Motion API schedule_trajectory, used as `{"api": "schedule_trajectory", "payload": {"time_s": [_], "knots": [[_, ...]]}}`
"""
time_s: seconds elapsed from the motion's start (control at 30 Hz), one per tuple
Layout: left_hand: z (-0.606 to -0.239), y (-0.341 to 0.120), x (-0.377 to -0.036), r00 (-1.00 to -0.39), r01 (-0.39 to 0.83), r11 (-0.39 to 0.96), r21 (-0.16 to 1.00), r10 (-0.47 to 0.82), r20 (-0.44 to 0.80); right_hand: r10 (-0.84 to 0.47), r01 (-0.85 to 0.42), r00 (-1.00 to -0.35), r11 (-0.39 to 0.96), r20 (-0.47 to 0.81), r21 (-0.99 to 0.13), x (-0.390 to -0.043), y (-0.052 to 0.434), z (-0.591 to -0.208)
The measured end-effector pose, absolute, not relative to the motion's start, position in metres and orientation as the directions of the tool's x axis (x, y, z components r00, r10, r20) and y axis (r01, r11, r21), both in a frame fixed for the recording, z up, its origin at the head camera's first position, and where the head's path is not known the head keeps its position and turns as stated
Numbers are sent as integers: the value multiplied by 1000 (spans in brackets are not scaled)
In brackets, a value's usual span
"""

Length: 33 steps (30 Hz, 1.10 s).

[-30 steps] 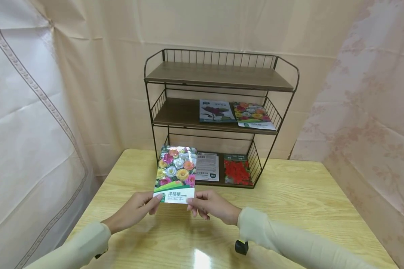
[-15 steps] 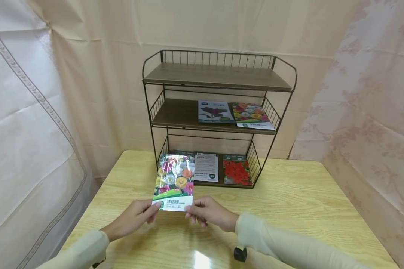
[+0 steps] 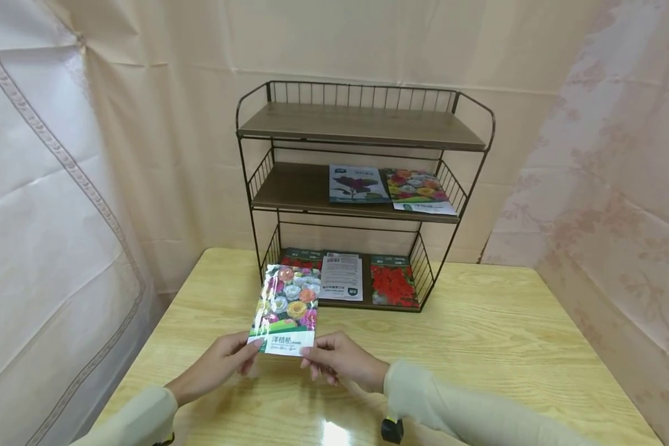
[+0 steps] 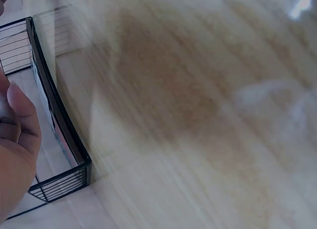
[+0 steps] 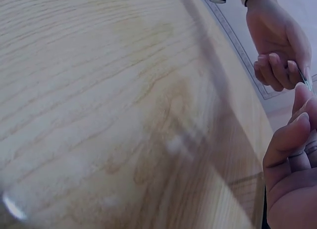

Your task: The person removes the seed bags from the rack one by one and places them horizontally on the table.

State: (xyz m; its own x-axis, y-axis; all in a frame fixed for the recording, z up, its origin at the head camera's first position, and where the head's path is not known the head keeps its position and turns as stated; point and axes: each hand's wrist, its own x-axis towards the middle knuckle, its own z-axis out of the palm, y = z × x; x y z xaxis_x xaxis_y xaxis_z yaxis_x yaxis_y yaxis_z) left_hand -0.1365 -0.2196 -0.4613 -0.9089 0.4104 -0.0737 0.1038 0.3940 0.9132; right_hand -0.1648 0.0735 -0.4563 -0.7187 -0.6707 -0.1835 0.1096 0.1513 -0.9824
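Note:
A glossy seed packet (image 3: 286, 308) printed with many-coloured flowers is held over the wooden table (image 3: 479, 347), tilted back. My left hand (image 3: 223, 365) pinches its lower left corner and my right hand (image 3: 334, 362) pinches its lower right corner. In the right wrist view the left hand (image 5: 277, 45) shows from the side, fingers curled on the packet's thin edge, and the right hand (image 5: 290, 174) fills the lower right. The left wrist view shows only part of the left hand (image 4: 15, 154) beside the rack's wire base (image 4: 54, 120).
A three-tier wire rack (image 3: 362, 186) stands at the back of the table. Its middle shelf holds two seed packets (image 3: 390, 186); the bottom shelf holds three more (image 3: 345, 279). Fabric curtains (image 3: 44, 186) hang on all sides. A small black object (image 3: 392, 430) sits under my right sleeve.
Both hands have lowered the packet and drawn it toward me, tipping it further back. The bottom shelf's left packet, hidden before, now shows.

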Motion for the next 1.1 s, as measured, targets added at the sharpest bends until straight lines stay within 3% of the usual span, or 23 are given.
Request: {"api": "schedule_trajectory", "payload": {"time_s": [0.5,1.1], "knots": [[-467,-240,-128,-920,-18,310,951,368,-137,-649,154,-737,111,-189,-982,-156,50,-467],[-468,-264,-119,-957,-16,331,944,270,-111,-661,155,-730,90,-175,-984,-152,17,-471]]}}
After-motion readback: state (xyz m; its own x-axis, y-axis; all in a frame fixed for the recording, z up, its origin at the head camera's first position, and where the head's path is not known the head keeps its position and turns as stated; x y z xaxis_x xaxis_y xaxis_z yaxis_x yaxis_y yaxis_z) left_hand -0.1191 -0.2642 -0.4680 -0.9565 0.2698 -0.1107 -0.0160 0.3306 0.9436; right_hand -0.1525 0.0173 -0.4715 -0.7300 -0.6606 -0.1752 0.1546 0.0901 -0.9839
